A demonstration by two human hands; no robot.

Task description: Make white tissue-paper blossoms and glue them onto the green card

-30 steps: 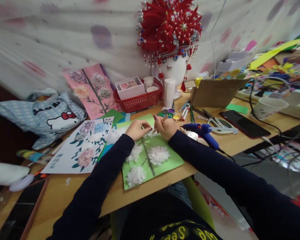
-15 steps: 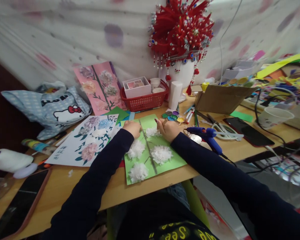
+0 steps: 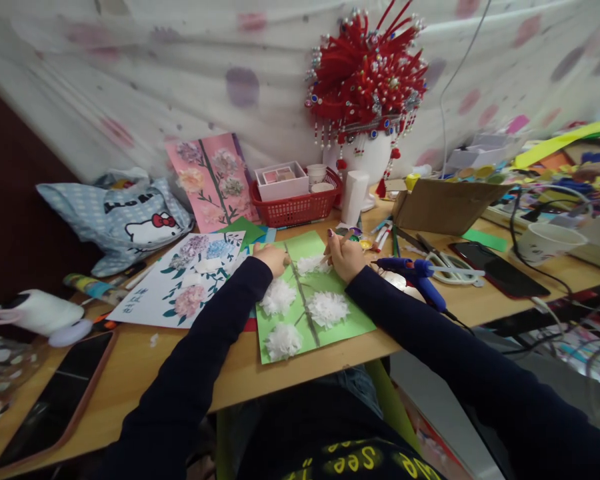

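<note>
A light green sheet (image 3: pixel 300 343) lies on the table, with a dark stem down its middle and several white ruffled paper flowers (image 3: pixel 327 309) on it. My left hand (image 3: pixel 271 259) rests at the sheet's upper left edge, fingers curled; what they hold, if anything, is hidden. At the upper right of the sheet my right hand (image 3: pixel 346 256) is closed in a pinch around a thin stick-like thing too small to make out, beside the upper white flower (image 3: pixel 311 265). A blue glue gun (image 3: pixel 420 277) lies just right of my right hand.
Flower picture (image 3: pixel 150 303) and patterned bag (image 3: pixel 150 223) are at left, a phone (image 3: pixel 57 397) nearer. Behind stand a pink flower card (image 3: pixel 213 180), red basket (image 3: pixel 293 210) and red headdress (image 3: pixel 370 80). Scissors (image 3: pixel 453 268), second phone (image 3: pixel 497 269) and paper cup (image 3: pixel 547 243) are at right.
The camera view has shifted, so most things appear slightly further right and lower. My right hand has turned a little, with its fingers more raised. The left hand remains at the sheet's edge.
</note>
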